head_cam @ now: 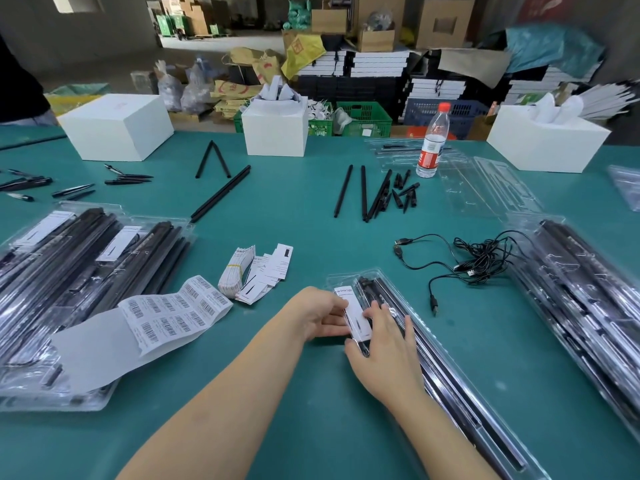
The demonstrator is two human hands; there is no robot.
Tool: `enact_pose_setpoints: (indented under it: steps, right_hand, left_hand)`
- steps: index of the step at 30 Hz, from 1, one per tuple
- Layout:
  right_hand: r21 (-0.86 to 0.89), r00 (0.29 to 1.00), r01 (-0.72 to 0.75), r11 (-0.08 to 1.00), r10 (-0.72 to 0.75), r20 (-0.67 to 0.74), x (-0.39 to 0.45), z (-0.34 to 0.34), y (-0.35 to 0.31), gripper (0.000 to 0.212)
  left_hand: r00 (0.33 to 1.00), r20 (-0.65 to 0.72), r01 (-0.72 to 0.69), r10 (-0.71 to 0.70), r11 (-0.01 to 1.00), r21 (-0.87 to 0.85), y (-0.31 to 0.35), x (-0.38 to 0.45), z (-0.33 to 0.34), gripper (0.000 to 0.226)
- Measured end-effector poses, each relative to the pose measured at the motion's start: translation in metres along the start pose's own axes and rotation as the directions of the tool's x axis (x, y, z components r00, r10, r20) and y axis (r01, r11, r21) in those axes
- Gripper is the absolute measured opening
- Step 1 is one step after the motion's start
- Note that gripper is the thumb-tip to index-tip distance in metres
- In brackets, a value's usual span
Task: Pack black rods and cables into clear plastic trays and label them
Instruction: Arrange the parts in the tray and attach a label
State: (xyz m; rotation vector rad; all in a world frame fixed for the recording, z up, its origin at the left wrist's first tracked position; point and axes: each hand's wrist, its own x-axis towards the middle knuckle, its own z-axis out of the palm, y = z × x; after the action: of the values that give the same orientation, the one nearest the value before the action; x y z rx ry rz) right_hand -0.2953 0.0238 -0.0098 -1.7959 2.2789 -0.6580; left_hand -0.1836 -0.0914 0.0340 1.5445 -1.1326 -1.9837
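Both hands meet over the top end of a clear plastic tray [436,372] that lies slantwise on the green table [311,209], black rods already seated inside it. The left hand [320,315] lies at the tray's left edge, its fingers stretched out to a white label card [355,317] on the tray and touching the card's left side. The right hand [384,351] rests flat on top, fingers straight and a little spread, pressing on the card and the tray beneath it.

Just left of the hands lie a banded bundle of label cards [239,271] and a loose scatter of more cards [268,275], and beyond those a folded sheet of barcode stickers [173,315] draped over the edge of a stack of packed trays [69,282]. To the right of the tray a tangle of black USB cables [474,261] lies on the table, with another pile of filled trays [585,299] past it.

Further back are loose black rods [363,192] with short black spikes beside them, empty clear trays [485,181], a water bottle [433,142] with a red cap, and three white boxes [116,124] along the far edge.
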Motion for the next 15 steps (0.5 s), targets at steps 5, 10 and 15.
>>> enact_pose_setpoints:
  steps: [5, 10, 15]
  right_hand:
    - [-0.006, 1.000, 0.006, 1.000, -0.006, -0.018, 0.0000, 0.0028, 0.0015, 0.062]
    - [-0.008, 1.000, 0.012, 1.000, -0.012, -0.014, -0.0007, 0.0042, 0.0023, 0.070]
    - [-0.003, 1.000, 0.007, 1.000, -0.007, -0.016, -0.0002, 0.0037, 0.0024, 0.072]
  left_hand:
    - [1.000, -0.021, -0.011, 0.010, 0.999, -0.038, -0.0027, 0.0008, 0.0031, 0.006]
    - [0.999, -0.031, -0.036, 0.034, 0.997, -0.072, -0.0041, 0.0006, 0.0089, 0.011]
    - [1.000, 0.013, -0.024, 0.025, 0.996, -0.086, -0.0032, -0.0042, 0.0073, 0.015]
